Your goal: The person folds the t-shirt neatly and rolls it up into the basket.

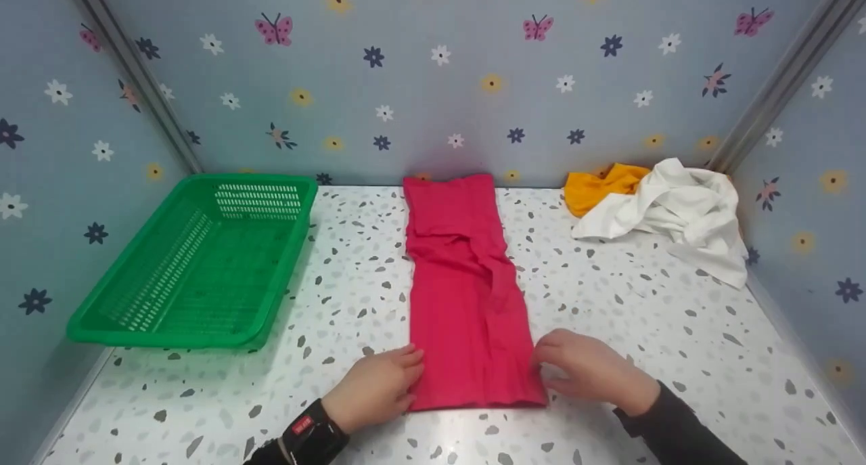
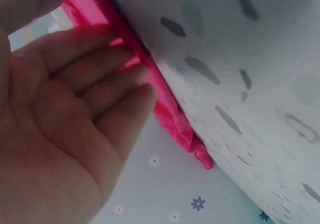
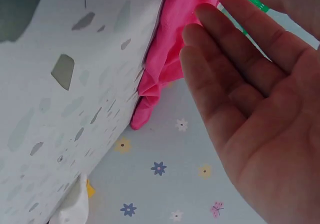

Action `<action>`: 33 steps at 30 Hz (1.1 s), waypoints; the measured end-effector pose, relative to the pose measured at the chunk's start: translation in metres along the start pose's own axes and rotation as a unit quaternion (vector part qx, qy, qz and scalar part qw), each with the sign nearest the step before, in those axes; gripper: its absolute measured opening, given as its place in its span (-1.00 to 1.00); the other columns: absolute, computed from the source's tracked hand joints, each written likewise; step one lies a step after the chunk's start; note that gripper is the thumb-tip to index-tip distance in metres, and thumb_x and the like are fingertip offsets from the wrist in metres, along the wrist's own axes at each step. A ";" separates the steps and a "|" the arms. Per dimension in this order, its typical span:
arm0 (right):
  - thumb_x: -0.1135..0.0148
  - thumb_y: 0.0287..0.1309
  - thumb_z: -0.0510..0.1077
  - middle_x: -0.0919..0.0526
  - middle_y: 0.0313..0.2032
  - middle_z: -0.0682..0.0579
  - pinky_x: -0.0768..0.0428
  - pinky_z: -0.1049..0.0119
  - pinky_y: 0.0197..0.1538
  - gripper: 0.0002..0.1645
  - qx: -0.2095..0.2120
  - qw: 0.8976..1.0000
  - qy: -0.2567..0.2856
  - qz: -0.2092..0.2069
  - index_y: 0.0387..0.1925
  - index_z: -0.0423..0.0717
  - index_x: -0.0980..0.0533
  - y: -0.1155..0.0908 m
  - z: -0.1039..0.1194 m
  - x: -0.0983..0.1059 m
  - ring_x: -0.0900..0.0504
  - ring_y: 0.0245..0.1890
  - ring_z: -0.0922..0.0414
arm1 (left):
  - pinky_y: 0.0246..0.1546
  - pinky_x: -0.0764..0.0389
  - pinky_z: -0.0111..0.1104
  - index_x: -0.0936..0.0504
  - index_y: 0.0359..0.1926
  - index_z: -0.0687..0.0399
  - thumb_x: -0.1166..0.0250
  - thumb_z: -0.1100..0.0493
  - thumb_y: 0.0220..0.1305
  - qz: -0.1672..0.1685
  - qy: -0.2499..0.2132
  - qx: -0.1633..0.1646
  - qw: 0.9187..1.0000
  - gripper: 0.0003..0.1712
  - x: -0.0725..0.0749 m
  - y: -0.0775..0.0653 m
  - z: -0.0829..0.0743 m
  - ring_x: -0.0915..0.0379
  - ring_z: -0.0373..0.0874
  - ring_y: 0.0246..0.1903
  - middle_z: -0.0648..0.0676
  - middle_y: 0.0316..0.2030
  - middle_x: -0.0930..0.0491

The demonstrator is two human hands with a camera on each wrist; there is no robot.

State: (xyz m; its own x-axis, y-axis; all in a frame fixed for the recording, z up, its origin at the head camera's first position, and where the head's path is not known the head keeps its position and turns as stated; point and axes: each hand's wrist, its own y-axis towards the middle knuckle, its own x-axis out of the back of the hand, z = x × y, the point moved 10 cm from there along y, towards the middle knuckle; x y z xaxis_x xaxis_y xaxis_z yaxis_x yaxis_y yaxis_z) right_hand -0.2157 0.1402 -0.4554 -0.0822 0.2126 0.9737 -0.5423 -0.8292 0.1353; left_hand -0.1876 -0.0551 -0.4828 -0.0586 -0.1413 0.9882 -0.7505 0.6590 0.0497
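I operate from the head view, with both wrist views as support. The red cloth [image 1: 446,329] lies lengthwise on the speckled table [image 1: 352,269], in front of me and between the two hands. It forms a long strip: the far end reaches the patterned back wall [image 1: 467,113], the middle is creased crosswise, and a raised fold runs along the right side toward the near end.

Left hand [image 1: 375,387]: fingers extended and slightly bent, gripping nothing; fingertips rest at the left edge of the cloth, near its lower end. A black band [image 1: 314,432] encircles this wrist.

Right hand [image 1: 595,370]: fingers loosely bent, gripping nothing; fingertips are at the opposite edge, and I cannot confirm contact there.

Left of the cloth, well apart, I locate the green basket [image 1: 169,338]. In the far right corner, the crumpled white cloth [image 1: 690,208] partly covers the orange cloth [image 1: 599,191]
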 end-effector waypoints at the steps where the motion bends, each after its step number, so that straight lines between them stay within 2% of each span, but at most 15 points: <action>1: -0.35 -0.17 -0.21 -0.54 -0.32 0.16 -0.51 0.33 -0.19 -0.73 0.011 1.000 -0.001 -0.006 -0.30 0.01 -0.58 -0.002 0.005 0.000 -0.50 -0.24 0.21 | 0.02 -0.43 -0.20 -0.61 -0.09 0.15 -0.30 0.13 0.05 -0.006 -0.003 -0.010 1.000 -0.64 0.001 -0.003 -0.003 -0.34 -0.03 0.13 0.13 0.08 -0.48; 4: -0.34 -0.20 -0.23 -0.52 -0.34 0.18 -0.50 0.38 -0.21 -0.73 0.030 0.999 -0.006 -0.020 -0.33 0.04 -0.59 -0.006 0.015 -0.003 -0.48 -0.26 0.23 | -0.02 -0.46 -0.24 -0.65 -0.21 0.06 -0.29 0.21 0.02 -0.019 -0.008 -0.042 0.999 -0.76 0.004 -0.011 -0.012 -0.40 -0.09 0.08 0.07 0.02 -0.53; 8: -0.34 -0.20 -0.22 -0.52 -0.33 0.20 -0.49 0.39 -0.24 -0.73 0.033 0.999 -0.017 -0.020 -0.33 0.08 -0.59 -0.009 0.021 -0.010 -0.47 -0.28 0.24 | -0.04 -0.47 -0.28 -0.66 -0.21 0.02 -0.30 0.24 0.02 -0.026 -0.003 -0.067 0.997 -0.76 0.002 -0.018 -0.019 -0.42 -0.15 0.06 0.02 0.00 -0.55; 15: -0.38 -0.15 -0.19 -0.47 -0.39 0.23 -0.47 0.39 -0.30 -0.77 0.046 0.998 -0.029 -0.028 -0.37 0.11 -0.56 -0.008 0.028 -0.016 -0.45 -0.35 0.25 | -0.04 -0.47 -0.33 -0.65 -0.25 -0.03 -0.37 0.23 -0.07 -0.046 0.024 -0.098 0.994 -0.73 0.000 -0.018 -0.023 -0.47 -0.18 -0.01 -0.02 -0.06 -0.59; 22: -0.38 -0.13 -0.17 -0.45 -0.42 0.25 -0.45 0.39 -0.33 -0.82 0.044 0.998 -0.023 -0.037 -0.42 0.12 -0.56 -0.006 0.028 -0.018 -0.43 -0.37 0.25 | -0.04 -0.47 -0.32 -0.67 -0.21 -0.04 -0.34 0.23 0.02 -0.065 0.025 -0.108 0.992 -0.75 -0.001 -0.015 -0.020 -0.48 -0.18 -0.02 0.00 -0.08 -0.60; 28: -0.37 -0.13 -0.20 -0.45 -0.42 0.26 -0.45 0.42 -0.31 -0.81 0.047 0.998 -0.012 -0.037 -0.43 0.15 -0.57 -0.005 0.025 -0.020 -0.43 -0.36 0.28 | -0.06 -0.48 -0.35 -0.69 -0.24 -0.09 -0.34 0.20 0.02 -0.091 0.038 -0.139 0.985 -0.79 0.002 -0.014 -0.025 -0.51 -0.19 -0.06 -0.01 -0.13 -0.62; 30: -0.38 -0.11 -0.17 -0.46 -0.41 0.26 -0.45 0.43 -0.29 -0.82 0.052 0.998 -0.010 -0.035 -0.42 0.16 -0.57 -0.005 0.025 -0.021 -0.43 -0.35 0.29 | -0.05 -0.47 -0.36 -0.69 -0.28 -0.09 -0.34 0.19 0.02 -0.092 0.032 -0.138 0.986 -0.83 0.003 -0.013 -0.024 -0.51 -0.21 -0.07 -0.02 -0.15 -0.63; 33: -0.38 -0.08 -0.14 -0.49 -0.37 0.27 -0.46 0.44 -0.25 -0.82 0.055 0.998 -0.001 -0.030 -0.38 0.17 -0.58 -0.007 0.024 -0.020 -0.45 -0.31 0.30 | -0.06 -0.47 -0.38 -0.68 -0.32 -0.10 -0.34 0.18 0.04 -0.080 -0.004 -0.119 0.990 -0.87 0.004 -0.011 -0.018 -0.52 -0.25 -0.09 -0.07 -0.19 -0.64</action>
State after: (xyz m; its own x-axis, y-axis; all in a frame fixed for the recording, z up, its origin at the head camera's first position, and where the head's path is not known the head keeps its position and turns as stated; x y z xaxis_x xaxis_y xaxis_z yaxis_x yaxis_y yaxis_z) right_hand -0.1908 0.1291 -0.4714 -0.0506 0.2629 0.9635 -0.4513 -0.8666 0.2128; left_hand -0.1676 -0.0497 -0.4765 0.0426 -0.2643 0.9635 -0.5738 0.7830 0.2401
